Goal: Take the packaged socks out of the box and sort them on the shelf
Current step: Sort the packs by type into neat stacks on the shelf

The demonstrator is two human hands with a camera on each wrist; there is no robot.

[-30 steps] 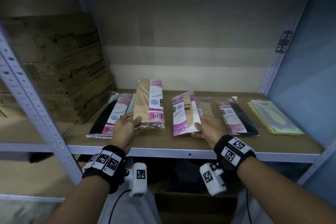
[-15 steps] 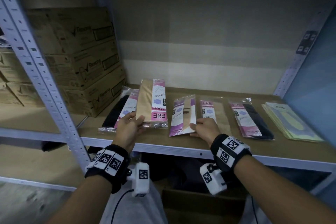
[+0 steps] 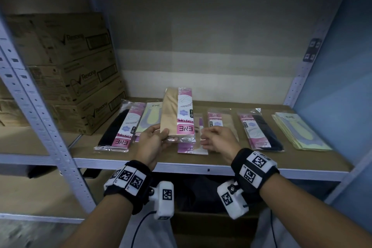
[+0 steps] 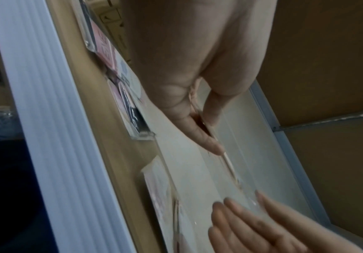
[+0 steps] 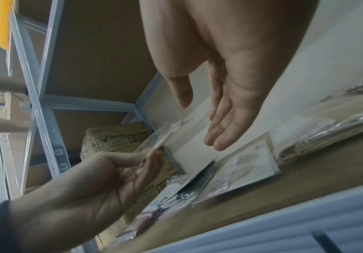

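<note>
My left hand [image 3: 150, 144] pinches the beige sock pack [image 3: 177, 116] by its near edge, lifted over the shelf [image 3: 221, 167]; my right hand [image 3: 218, 140] is empty, fingers loose, beside it. I'd support the far corner and lay it flat on matching beige, clear of the pack below [image 3: 192, 149].

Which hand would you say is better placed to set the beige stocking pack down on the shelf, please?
Left. The left hand already pinches the beige stocking pack by its near end, raised above the shelf. The right hand is open and holds nothing, beside the pack.
</note>
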